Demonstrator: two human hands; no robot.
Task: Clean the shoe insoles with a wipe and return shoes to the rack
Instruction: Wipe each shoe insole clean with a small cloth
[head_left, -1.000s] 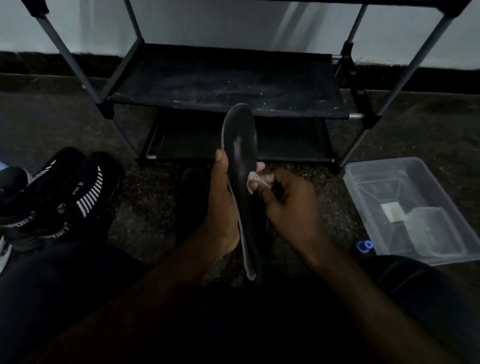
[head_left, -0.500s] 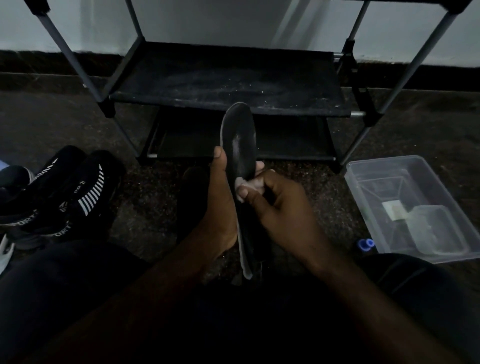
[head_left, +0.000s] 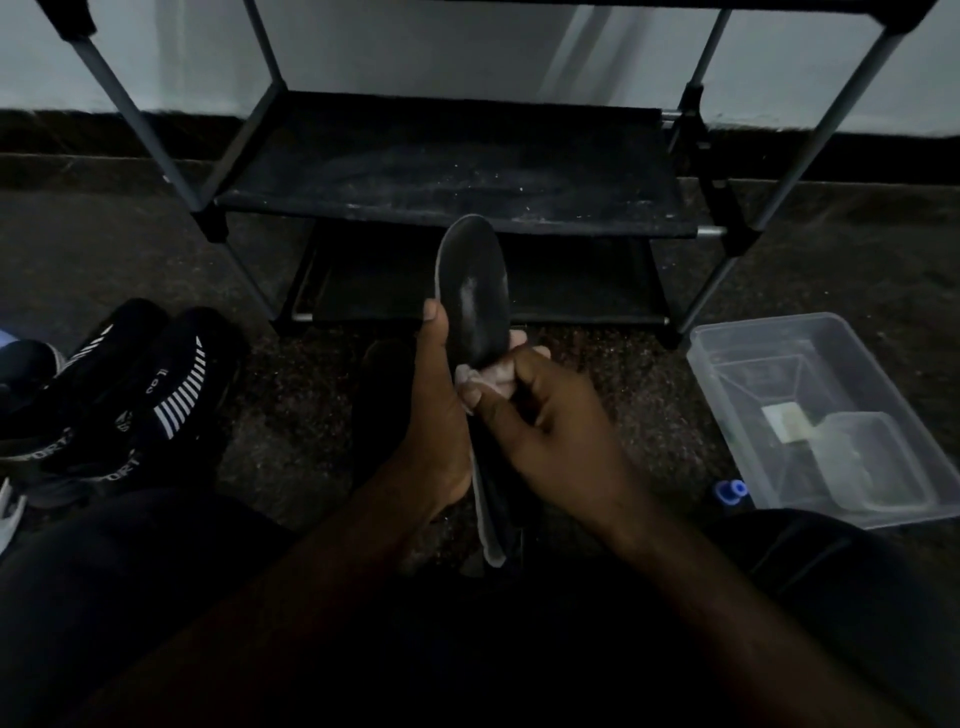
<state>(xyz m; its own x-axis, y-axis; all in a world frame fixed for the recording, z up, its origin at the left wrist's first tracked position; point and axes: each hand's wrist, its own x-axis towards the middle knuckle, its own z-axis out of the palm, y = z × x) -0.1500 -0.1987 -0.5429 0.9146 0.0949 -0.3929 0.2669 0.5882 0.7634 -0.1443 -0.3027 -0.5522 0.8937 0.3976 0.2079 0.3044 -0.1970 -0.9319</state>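
The left hand (head_left: 436, 410) grips the upright insole (head_left: 475, 296), thumb along its edge. The right hand (head_left: 545, 431) pinches a wipe (head_left: 488, 379) against it.

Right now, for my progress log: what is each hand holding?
The left hand grips the insole.
The right hand pinches the wipe against the insole.
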